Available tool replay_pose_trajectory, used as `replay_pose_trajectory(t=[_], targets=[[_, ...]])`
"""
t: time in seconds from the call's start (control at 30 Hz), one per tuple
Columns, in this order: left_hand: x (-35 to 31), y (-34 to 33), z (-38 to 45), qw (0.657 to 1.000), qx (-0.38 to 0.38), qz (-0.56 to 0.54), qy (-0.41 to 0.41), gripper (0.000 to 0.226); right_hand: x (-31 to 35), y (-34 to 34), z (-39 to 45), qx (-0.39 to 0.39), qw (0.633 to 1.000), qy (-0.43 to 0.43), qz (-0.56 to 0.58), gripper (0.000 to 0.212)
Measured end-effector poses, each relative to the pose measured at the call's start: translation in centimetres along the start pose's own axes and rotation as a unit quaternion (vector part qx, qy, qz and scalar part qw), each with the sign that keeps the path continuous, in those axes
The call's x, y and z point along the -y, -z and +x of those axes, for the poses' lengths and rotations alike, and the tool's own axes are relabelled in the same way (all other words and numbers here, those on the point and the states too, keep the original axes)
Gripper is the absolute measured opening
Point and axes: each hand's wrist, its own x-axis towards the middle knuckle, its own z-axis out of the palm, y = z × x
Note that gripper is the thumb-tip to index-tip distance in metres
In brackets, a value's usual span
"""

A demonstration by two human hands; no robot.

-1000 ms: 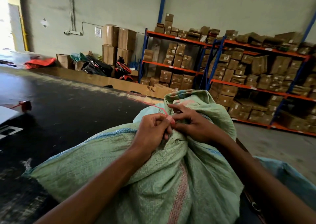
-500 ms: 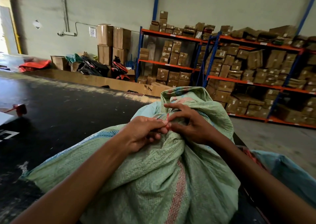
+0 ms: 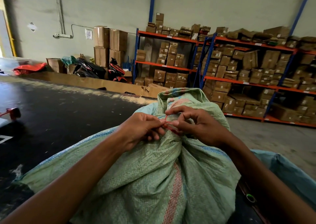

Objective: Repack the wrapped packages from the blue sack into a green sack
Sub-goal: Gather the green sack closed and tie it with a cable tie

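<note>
A full green woven sack (image 3: 136,172) lies on the black table right in front of me, its neck gathered into a bunch that stands up behind my hands. A thin red string (image 3: 168,123) runs around that neck. My left hand (image 3: 143,129) pinches one end of the string at the neck. My right hand (image 3: 196,126) pinches the other part, fingertips almost touching the left hand's. The packages inside are hidden. A piece of the blue sack (image 3: 289,170) shows at the lower right, partly under my right arm.
The black table (image 3: 59,117) stretches to the left, with a red-handled item (image 3: 12,113) near its left edge. Blue-and-orange shelves (image 3: 239,80) packed with cardboard boxes line the far wall. Stacked cartons (image 3: 109,46) and bags sit at the back left.
Both hands stay at the sack's neck working the red string. My right hand's fingers have lifted and spread a little, and the string now shows as a loop between the hands.
</note>
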Motion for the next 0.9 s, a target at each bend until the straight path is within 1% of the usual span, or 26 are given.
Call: replay_pose_trajectory(t=[0.07,0.1,0.13,0.2,0.27,0.33,0.4,0.5,0.57,0.67,0.73,0.83,0.9], targets=[[-0.2,0.0,0.0,1.000,-0.001,0.027,-0.012,0.021,-0.1,0.2,-0.1,-0.009,1.000,0.013,-0.015,0.023],[-0.4,0.1,-0.1,0.999,0.000,0.045,-0.019,0.019,-0.2,0.2,-0.1,-0.019,1.000,0.017,-0.007,0.023],[-0.6,0.1,-0.1,0.998,0.001,0.063,-0.026,0.018,-0.2,0.2,-0.1,-0.023,0.999,0.013,0.025,0.025],[-1.2,0.3,0.1,0.996,0.010,0.088,-0.034,0.016,-0.3,-0.1,-0.2,-0.015,0.987,-0.020,0.156,0.029],[-2.1,0.5,0.4,0.993,0.027,0.113,-0.030,0.014,-0.4,-0.7,-0.1,-0.019,0.960,-0.058,0.272,0.029],[-2.5,0.8,0.6,0.990,0.039,0.135,-0.021,0.014,-0.9,-0.8,-0.2,-0.056,0.933,-0.083,0.346,0.025],[-2.3,1.3,0.6,0.987,0.038,0.154,-0.004,0.015,-1.5,-0.6,-0.7,-0.078,0.914,-0.097,0.386,0.022],[-1.2,1.7,0.4,0.982,0.038,0.183,0.011,0.018,-2.3,-0.5,-2.0,-0.075,0.911,-0.125,0.385,0.025],[-0.7,1.8,0.3,0.978,0.036,0.205,0.008,0.019,-3.0,-0.4,-2.9,-0.082,0.907,-0.136,0.390,0.026],[-0.6,2.0,0.4,0.979,0.027,0.200,0.003,0.020,-3.0,0.0,-3.5,-0.125,0.905,-0.113,0.391,0.027],[-0.9,1.9,0.6,0.981,0.024,0.190,-0.001,0.020,-2.5,0.3,-3.4,-0.156,0.906,-0.100,0.380,0.032],[-1.4,1.7,0.9,0.983,0.021,0.184,-0.015,0.020,-1.4,0.7,-2.6,-0.175,0.910,-0.105,0.360,0.041],[-1.7,1.7,1.0,0.981,0.016,0.190,-0.026,0.020,-0.7,1.1,-2.3,-0.179,0.915,-0.115,0.342,0.043]])
